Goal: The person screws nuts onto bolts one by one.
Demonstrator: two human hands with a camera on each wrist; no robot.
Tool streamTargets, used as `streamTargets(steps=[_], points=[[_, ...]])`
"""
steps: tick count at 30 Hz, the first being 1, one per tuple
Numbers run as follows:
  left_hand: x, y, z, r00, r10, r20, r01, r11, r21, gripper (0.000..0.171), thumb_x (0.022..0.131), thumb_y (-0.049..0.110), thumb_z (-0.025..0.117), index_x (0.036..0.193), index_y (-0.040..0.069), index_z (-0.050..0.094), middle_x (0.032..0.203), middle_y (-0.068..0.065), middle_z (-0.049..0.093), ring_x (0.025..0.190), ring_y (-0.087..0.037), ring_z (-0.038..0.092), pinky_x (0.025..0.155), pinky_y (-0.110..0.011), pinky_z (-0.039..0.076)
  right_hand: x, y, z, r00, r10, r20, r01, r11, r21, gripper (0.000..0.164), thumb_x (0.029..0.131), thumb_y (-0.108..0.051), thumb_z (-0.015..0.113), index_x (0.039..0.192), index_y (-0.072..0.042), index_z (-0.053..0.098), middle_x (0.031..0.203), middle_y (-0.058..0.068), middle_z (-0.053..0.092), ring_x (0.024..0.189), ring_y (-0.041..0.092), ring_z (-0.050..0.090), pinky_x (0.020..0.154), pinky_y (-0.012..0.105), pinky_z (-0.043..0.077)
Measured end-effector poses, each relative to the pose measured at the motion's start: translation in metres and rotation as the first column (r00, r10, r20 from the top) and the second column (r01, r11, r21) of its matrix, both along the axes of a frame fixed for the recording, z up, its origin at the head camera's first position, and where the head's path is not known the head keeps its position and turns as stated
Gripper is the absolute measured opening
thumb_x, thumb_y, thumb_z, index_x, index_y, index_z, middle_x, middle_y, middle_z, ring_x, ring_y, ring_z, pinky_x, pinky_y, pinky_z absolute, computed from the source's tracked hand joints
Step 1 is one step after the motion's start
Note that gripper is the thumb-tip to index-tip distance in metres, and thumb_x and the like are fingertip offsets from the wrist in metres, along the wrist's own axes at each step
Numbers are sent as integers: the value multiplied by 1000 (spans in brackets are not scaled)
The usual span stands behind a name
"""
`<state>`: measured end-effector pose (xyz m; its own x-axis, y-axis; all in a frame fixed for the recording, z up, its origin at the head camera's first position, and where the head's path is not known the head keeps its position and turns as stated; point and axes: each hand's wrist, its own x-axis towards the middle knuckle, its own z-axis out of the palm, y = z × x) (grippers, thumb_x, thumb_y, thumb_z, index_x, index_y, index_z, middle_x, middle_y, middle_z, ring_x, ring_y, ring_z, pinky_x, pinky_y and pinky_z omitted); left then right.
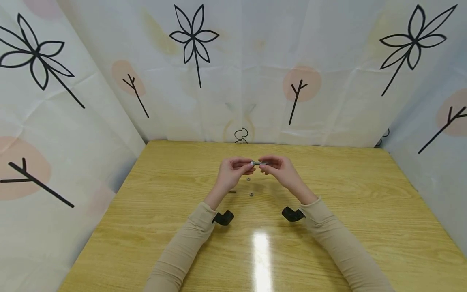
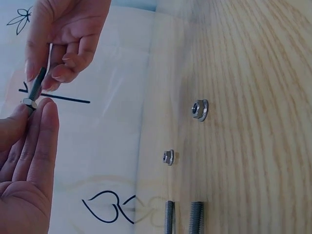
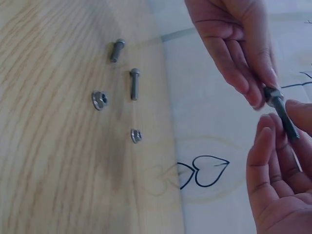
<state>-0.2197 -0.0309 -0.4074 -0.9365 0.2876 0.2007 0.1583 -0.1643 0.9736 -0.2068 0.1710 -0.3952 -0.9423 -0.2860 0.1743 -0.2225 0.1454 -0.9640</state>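
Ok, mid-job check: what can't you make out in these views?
Left wrist: the lower end of the held bolt, hidden by the left hand.
Left wrist: the far ends of the loose bolts, cut off by the bottom edge.
Head: most of those loose bolts, behind the left hand's wrist.
Head: the held bolt's thread, too small.
Wrist views: whether the right hand touches the held bolt; its fingers overlap it.
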Motion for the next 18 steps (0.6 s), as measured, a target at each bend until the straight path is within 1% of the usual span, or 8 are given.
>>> streamTargets(steps=[3, 4, 6, 7, 9, 12, 15, 18], points=[[-3, 2, 2, 999, -14, 40, 15, 1000, -17, 19, 89, 0, 66, 105, -10, 67, 100, -33, 64, 86, -34, 69, 82, -52, 55, -1, 7, 2, 998, -3, 56, 6, 999, -43, 30, 95, -16, 63, 115, 6, 62, 98, 15, 67, 88, 27, 64, 82, 44, 56], [-5, 2, 2, 998, -24, 66, 26, 999, -23, 19, 89, 1, 66, 106, -10, 67, 101, -33, 64, 87, -33, 69, 83, -50, 56, -2, 9, 1, 997, -7, 82, 11, 998, -56, 30, 95, -16, 62, 115, 6, 61, 96, 12, 67, 87, 24, 65, 84, 45, 56], [-9, 5, 1, 990, -45, 132, 50, 998, -36, 20, 89, 2, 66, 106, -8, 67, 104, -33, 64, 87, -30, 70, 83, -46, 57, -4, 13, -1, 991, -7, 137, 18, 997, -81, 31, 96, -16, 61, 115, 9, 60, 94, 9, 68, 89, 22, 65, 88, 48, 54], [-12, 6, 0, 984, -55, 170, 63, 997, -40, 20, 90, 2, 66, 107, -8, 67, 104, -32, 64, 87, -29, 70, 84, -45, 56, -6, 14, -2, 986, -7, 167, 23, 996, -92, 32, 96, -16, 61, 116, 10, 59, 95, 10, 68, 89, 21, 65, 91, 51, 51], [-18, 8, -1, 964, -73, 257, 86, 995, -40, 21, 90, 3, 66, 108, -7, 67, 105, -31, 64, 87, -28, 70, 85, -44, 56, -9, 17, -6, 976, 0, 219, 24, 994, -107, 33, 97, -14, 59, 118, 12, 56, 100, 16, 66, 91, 22, 65, 95, 53, 48], [-28, 11, -5, 928, -79, 363, 103, 994, -47, 22, 91, 5, 66, 109, -8, 66, 103, -28, 66, 87, -26, 70, 88, -42, 55, -15, 19, -11, 960, 6, 280, 28, 992, -119, 32, 98, -9, 57, 119, 14, 55, 109, 27, 61, 93, 22, 65, 97, 52, 47], [-36, 13, -8, 898, -73, 434, 109, 992, -58, 23, 92, 4, 64, 111, -10, 65, 101, -26, 67, 87, -26, 70, 91, -43, 54, -20, 20, -15, 951, 15, 307, 15, 995, -96, 29, 99, -5, 54, 119, 16, 54, 113, 34, 57, 92, 20, 66, 95, 46, 50], [-45, 14, -12, 870, -64, 488, 108, 992, -62, 22, 92, 1, 63, 111, -10, 64, 100, -25, 67, 90, -28, 69, 93, -44, 52, -27, 21, -19, 942, 17, 335, 9, 997, -77, 29, 98, -2, 53, 120, 17, 53, 114, 33, 58, 91, 19, 67, 93, 42, 52]])
